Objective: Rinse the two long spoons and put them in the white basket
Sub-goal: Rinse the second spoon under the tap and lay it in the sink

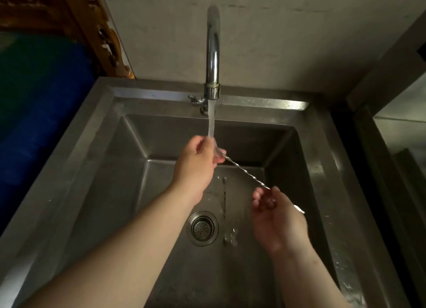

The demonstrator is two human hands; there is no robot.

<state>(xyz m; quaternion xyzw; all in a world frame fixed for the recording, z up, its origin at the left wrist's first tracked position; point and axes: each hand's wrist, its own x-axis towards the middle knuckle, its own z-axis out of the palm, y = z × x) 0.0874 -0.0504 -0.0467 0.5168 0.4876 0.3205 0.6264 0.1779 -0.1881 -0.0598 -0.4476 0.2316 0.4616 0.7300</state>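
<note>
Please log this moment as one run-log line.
rinsing | both hands hold first spoon under tap stream | second spoon in sink

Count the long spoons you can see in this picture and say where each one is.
2. One spoon is held between the left hand and right hand under the tap water; the other lies on the sink floor.

The sink (119, 132) basin is open from above, and both hands work inside it. At twelve o'clock the faucet (213, 54) arches over the back rim, its water stream (211, 121) falling onto the left hand (196, 165). A long twisted spoon (244, 171) spans from that hand to the right hand (279, 220) at four o'clock, barring the middle. Beneath, a second spoon (224, 199) lies on the floor beside the drain strainer (202, 228) at six. The floor at nine o'clock lies bare.
</note>
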